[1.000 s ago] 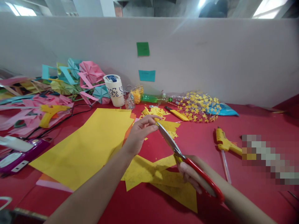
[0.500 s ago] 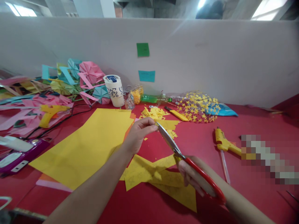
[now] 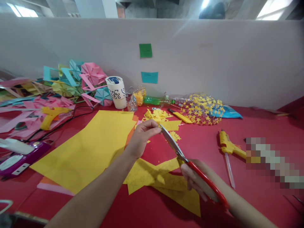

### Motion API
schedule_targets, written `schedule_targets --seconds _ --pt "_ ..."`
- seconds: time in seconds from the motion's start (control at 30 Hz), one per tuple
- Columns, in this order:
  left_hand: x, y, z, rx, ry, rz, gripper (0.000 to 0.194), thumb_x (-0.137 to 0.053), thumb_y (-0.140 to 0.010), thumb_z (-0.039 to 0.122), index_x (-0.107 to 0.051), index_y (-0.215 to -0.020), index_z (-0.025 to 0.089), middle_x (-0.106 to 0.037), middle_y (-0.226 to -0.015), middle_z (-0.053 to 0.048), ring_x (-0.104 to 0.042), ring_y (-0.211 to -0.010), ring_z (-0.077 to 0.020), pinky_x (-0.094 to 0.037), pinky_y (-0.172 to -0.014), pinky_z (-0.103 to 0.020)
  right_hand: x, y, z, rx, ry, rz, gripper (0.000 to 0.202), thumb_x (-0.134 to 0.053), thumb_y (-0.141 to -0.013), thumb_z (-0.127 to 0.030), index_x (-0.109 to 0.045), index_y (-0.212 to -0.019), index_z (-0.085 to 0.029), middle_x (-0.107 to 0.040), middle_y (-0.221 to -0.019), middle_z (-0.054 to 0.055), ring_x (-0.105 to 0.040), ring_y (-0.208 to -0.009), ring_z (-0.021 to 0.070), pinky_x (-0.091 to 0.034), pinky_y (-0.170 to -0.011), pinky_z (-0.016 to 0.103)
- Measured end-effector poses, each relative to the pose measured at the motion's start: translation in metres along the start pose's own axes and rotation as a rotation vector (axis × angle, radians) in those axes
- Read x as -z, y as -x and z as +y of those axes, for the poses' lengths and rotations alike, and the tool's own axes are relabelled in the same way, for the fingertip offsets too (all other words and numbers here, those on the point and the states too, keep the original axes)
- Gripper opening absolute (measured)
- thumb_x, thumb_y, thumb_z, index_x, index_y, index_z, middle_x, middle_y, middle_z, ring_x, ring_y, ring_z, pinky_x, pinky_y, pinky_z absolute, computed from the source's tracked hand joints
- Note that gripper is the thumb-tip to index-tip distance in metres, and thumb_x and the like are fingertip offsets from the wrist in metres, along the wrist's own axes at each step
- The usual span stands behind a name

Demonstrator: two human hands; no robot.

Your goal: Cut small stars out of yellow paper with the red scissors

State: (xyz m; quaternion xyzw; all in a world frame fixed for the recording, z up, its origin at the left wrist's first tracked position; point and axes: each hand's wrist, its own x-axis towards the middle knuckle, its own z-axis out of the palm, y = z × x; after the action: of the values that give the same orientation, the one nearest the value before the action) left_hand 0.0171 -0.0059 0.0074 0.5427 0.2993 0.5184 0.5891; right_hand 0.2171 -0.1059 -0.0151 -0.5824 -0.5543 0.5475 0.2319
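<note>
My left hand [image 3: 145, 137] is closed in a pinch at the tip of the scissors, on a small piece of yellow paper mostly hidden by the fingers. Red-handled scissors [image 3: 174, 144] are in my right hand [image 3: 193, 175], their blades close together and pointing up-left to the left fingertips. Just beyond the hands lie a pile of small yellow paper pieces [image 3: 155, 114], a yellow paper strip [image 3: 173, 125] and several cut stars [image 3: 175, 136]. Below the hands are yellow paper sheets [image 3: 142, 174] with faint drawn marks.
A large yellow sheet [image 3: 95, 142] covers the left. Behind stand a white cup [image 3: 116, 93], a yellow cutter [image 3: 182, 117] and a clear bag with stars [image 3: 201, 109]. Glue guns lie right [image 3: 228, 145] and left [image 3: 49, 117], near a purple power strip [image 3: 23, 158] and paper crafts [image 3: 92, 74].
Both hands and the scissors stay almost in place. The yellow bit at the left fingertips shows less than before, and the outline of the yellow strip behind the blades looks different.
</note>
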Motion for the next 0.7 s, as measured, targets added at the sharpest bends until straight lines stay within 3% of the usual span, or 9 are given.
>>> schedule_targets --seconds 0.23,0.43,0.57,0.7 --pt "0.0 0.0 0.002 -0.005 0.013 -0.008 0.013 -0.067 -0.077 0.02 -0.062 -0.065 0.02 -0.059 -0.069 0.002 -0.053 -0.074 -0.0133 -0.041 -0.078 -0.027 0.0 -0.003 0.007 -0.02 0.014 -0.004 0.056 -0.052 -0.078 -0.075 -0.042 -0.064 -0.022 -0.047 -0.048 -0.005 -0.039 -0.034 0.0071 -0.028 -0.033 0.019" --pt "0.002 -0.001 0.0 0.052 0.02 -0.017 0.012 -0.067 -0.076 0.022 -0.061 -0.065 0.02 -0.059 -0.067 0.002 -0.055 -0.072 -0.0133 -0.042 -0.079 -0.027 0.002 0.007 -0.01 0.071 -0.039 0.123 0.048 -0.057 -0.082 -0.064 -0.039 -0.064 -0.023 -0.041 -0.043 -0.008 -0.036 -0.032 0.0072 -0.03 -0.038 0.022" --pt "0.001 0.0 -0.006 0.187 -0.017 -0.137 0.01 -0.068 -0.075 0.022 -0.063 -0.067 0.02 -0.06 -0.067 0.002 -0.056 -0.07 -0.0136 -0.043 -0.077 -0.029 0.009 0.004 -0.012 0.082 -0.045 0.285 0.045 -0.062 -0.077 -0.062 -0.04 -0.064 -0.025 -0.042 -0.038 -0.008 -0.042 -0.034 0.0118 -0.031 -0.037 0.023" --pt "-0.007 0.005 -0.016 0.271 -0.121 -0.312 0.011 -0.07 -0.075 0.025 -0.063 -0.067 0.02 -0.062 -0.07 0.001 -0.056 -0.071 -0.0139 -0.042 -0.076 -0.029 0.014 -0.002 -0.011 0.139 -0.052 0.308 0.045 -0.057 -0.082 -0.061 -0.041 -0.059 -0.025 -0.043 -0.034 -0.006 -0.045 -0.035 0.0131 -0.034 -0.04 0.024"
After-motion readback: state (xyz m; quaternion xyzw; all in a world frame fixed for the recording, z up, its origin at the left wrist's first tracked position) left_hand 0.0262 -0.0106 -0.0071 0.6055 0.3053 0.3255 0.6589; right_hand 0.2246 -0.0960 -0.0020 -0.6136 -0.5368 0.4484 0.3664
